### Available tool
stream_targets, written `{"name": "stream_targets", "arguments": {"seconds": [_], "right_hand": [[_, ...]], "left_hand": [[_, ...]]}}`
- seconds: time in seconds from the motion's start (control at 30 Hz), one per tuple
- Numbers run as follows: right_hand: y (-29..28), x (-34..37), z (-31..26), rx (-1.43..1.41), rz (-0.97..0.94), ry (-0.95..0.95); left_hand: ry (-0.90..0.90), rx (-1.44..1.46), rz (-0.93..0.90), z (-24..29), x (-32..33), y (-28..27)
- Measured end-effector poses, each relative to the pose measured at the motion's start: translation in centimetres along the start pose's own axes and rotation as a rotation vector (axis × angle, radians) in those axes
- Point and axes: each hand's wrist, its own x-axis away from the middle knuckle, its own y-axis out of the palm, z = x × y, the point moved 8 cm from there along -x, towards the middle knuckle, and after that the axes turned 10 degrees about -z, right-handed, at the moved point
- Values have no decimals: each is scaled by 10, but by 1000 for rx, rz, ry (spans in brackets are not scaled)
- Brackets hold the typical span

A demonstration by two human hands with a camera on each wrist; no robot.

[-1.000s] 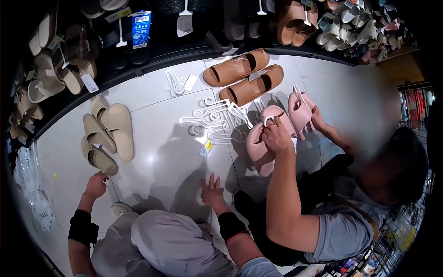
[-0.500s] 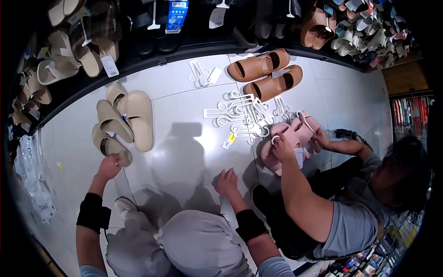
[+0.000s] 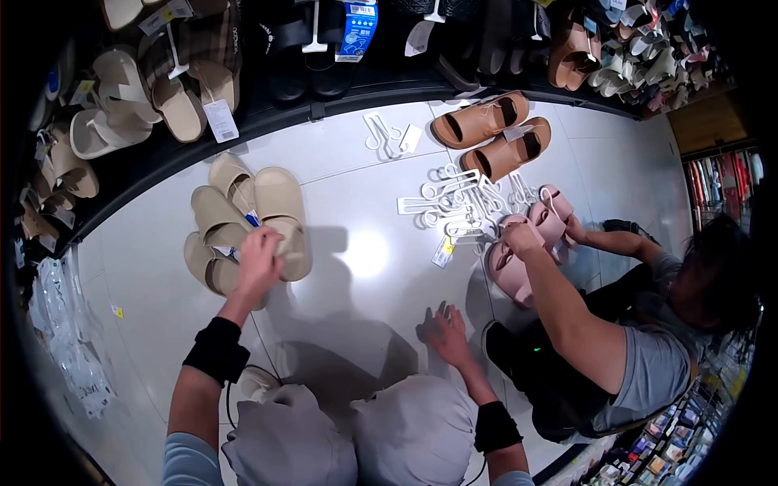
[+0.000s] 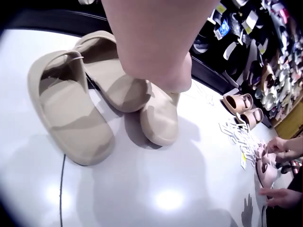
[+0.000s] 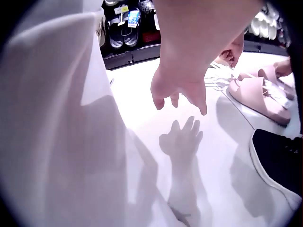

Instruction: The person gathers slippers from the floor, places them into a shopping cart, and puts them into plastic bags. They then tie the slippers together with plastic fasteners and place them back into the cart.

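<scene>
Left hand (image 3: pixel 261 261) over beige slippers (image 3: pixel 279 185) at nine o'clock, grip unclear; right hand (image 3: pixel 450 337) above floor (image 3: pixel 385 275), fingers spread; white hangers (image 3: pixel 460 202) clutter two o'clock, another person (image 3: pixel 648 356) holding pink slippers (image 3: pixel 511 277) at three

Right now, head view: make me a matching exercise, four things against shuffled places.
1. beige slide sandals on the floor
2. brown slide sandals on the floor
3. pale pink slide sandals
4. white plastic hooked hangers

A. just beyond the hangers, no hand on them
B. at another person's hands
C. mostly heaped, beside a yellow-and-white tag
D. nearest the wearer's left hand

Pairs: 1-D, beige; 2-A, brown; 3-B, pink; 4-C, hangers.
</scene>
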Motion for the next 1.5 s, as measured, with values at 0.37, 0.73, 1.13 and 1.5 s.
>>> {"name": "stream_targets", "arguments": {"seconds": [0.37, 0.73, 1.13, 1.5], "right_hand": [[-59, 16, -39, 344, -242, -21], [-145, -43, -164, 442, -159, -92], [-71, -153, -167, 116, -12, -194], [7, -156, -106, 190, -100, 42]], "left_hand": [[282, 61, -285, 53, -7, 26], [616, 128, -438, 15, 5, -5], [619, 230, -534, 84, 19, 88], [234, -74, -833, 71, 8, 155]]}}
